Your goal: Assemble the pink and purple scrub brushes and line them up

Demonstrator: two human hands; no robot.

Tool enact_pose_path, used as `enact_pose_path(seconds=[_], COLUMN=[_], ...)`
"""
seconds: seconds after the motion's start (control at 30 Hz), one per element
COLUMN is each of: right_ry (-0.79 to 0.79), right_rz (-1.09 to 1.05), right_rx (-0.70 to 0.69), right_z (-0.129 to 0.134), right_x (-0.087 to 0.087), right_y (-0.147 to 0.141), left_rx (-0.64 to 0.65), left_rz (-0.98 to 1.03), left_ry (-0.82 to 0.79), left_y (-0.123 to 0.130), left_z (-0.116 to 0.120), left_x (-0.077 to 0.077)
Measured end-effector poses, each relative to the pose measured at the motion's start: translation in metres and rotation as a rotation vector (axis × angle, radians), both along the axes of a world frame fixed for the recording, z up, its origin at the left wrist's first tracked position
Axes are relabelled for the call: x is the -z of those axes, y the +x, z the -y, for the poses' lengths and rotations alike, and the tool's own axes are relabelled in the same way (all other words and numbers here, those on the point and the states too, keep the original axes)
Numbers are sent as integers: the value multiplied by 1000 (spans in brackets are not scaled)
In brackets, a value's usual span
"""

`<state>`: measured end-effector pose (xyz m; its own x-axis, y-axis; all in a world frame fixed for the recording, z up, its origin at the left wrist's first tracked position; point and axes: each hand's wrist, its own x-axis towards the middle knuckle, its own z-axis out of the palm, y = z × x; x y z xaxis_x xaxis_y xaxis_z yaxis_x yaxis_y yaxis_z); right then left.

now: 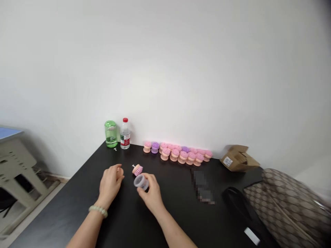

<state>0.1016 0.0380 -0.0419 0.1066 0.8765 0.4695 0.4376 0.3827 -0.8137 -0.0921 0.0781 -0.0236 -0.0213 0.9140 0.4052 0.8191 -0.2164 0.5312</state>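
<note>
My left hand (110, 182), with a beaded bracelet at the wrist, is closed on a peach-coloured rounded piece (120, 173), mostly hidden by the fingers. A small translucent cup-shaped part (140, 182) sits between the thumb and fingers of my right hand (152, 194), its round opening tilted toward the left. Just beyond that cup, a pink-bristled scrub brush head (137, 169) lies on its side on the black table, a small white stem sticking out of its peach base.
Several round pink and purple brushes (183, 156) stand in rows by the wall. Behind on the left are a green container (111, 134) and a red-capped bottle (125, 135), with a tiny white piece (115, 149) before them. A cardboard box (239, 159) and patterned bag (287, 199) occupy the right.
</note>
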Motion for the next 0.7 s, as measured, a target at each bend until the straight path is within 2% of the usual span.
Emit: enact_pose_path(seconds=[0.17,0.33,0.43,0.7], right_ry=[-107,-146,-132,-120], right_rz=[-74,6,72,255], right_rx=[102,55,13,-85], right_z=[-26,-52,-62,-77], right_x=[15,24,23,18], right_y=[26,32,17,-46], left_rx=[-3,-9,-9,26], left_rz=[-98,-153,-166,-167], left_ry=[-40,-74,-78,-29], left_y=[1,5,6,-5], left_z=[0,-1,-5,-23], left_x=[2,1,5,20])
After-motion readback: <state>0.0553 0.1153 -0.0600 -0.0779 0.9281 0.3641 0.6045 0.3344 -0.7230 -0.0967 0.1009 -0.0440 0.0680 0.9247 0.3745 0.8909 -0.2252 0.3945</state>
